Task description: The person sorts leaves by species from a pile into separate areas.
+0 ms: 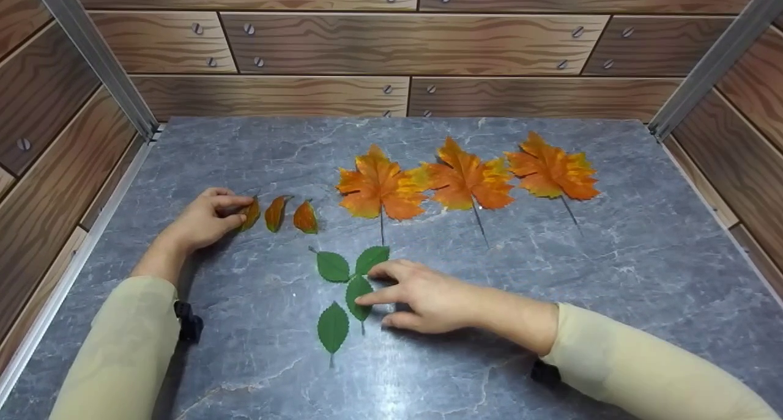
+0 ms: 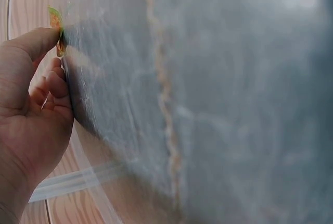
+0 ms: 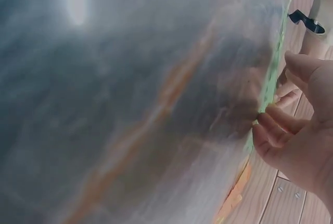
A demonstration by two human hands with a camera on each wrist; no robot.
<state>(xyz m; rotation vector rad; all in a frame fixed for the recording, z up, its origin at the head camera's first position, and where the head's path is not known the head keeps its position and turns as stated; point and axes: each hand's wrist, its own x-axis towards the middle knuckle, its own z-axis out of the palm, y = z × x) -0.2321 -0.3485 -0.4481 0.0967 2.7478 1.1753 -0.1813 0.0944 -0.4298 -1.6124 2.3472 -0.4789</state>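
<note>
My left hand (image 1: 205, 219) is at the leftmost small orange-green leaf (image 1: 251, 214), pinching it between thumb and fingers. In the left wrist view the thumb lies against that leaf (image 2: 61, 41). Two more small curled leaves, a middle one (image 1: 276, 214) and a right one (image 1: 305, 217), lie in line beside it. My right hand (image 1: 431, 298) has its fingers spread, with one fingertip on a green leaf (image 1: 358, 294) and another at the edge of the upper right green leaf (image 1: 371, 260). Two other green leaves, one upper left (image 1: 333, 266) and one lower (image 1: 333, 327), lie close by.
Three orange maple leaves with dark stems lie in a row at the back: a left one (image 1: 379, 184), a middle one (image 1: 468, 178) and a right one (image 1: 552, 168). The grey marbled table (image 1: 642, 249) is bordered by wood-patterned walls (image 1: 416, 44) and metal posts.
</note>
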